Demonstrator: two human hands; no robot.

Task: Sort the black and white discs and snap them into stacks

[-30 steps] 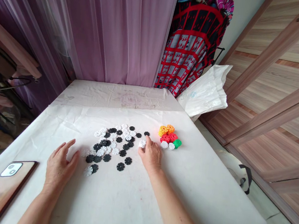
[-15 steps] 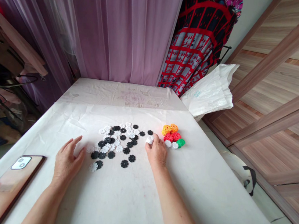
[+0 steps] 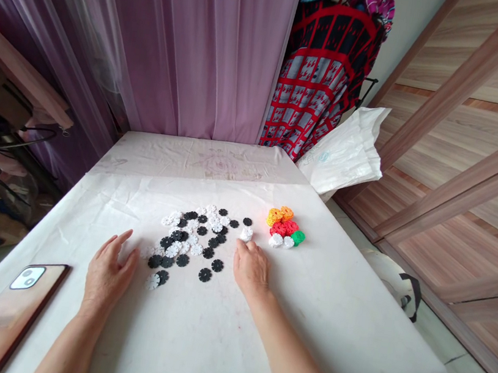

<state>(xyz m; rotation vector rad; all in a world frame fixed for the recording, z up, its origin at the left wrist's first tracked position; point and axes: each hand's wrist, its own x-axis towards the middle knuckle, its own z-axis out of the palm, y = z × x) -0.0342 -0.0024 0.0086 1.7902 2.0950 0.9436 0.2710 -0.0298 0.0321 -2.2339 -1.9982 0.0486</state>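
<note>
Black and white flower-shaped plastic discs (image 3: 205, 274) lie loosely spread on the white-covered table (image 3: 181, 337), some overlapping. My left hand (image 3: 107, 275) rests left of them, open, with fingers apart and nothing in it. On the right of the spread stands a small stack of white discs (image 3: 246, 234). My right hand (image 3: 252, 267) is just on the near side of that stack, its fingers curled close together and seemingly empty. Whether the fingertips touch the stack I cannot tell. Further right are orange discs (image 3: 280, 215), red discs (image 3: 284, 227), green discs (image 3: 298, 238) and two white stacks (image 3: 275, 240).
A phone (image 3: 3, 319) lies face down at the table's left edge. Behind the table hangs a purple curtain (image 3: 203, 50). A white bag (image 3: 347, 148) stands beyond the far right corner, near a wooden wardrobe (image 3: 458, 179). A clothes rack (image 3: 8, 146) stands at left.
My right hand has let go of the small white stack and drawn back slightly towards me, leaving the stack standing. The left hand stays nearly still. The whole view has shifted slightly.
</note>
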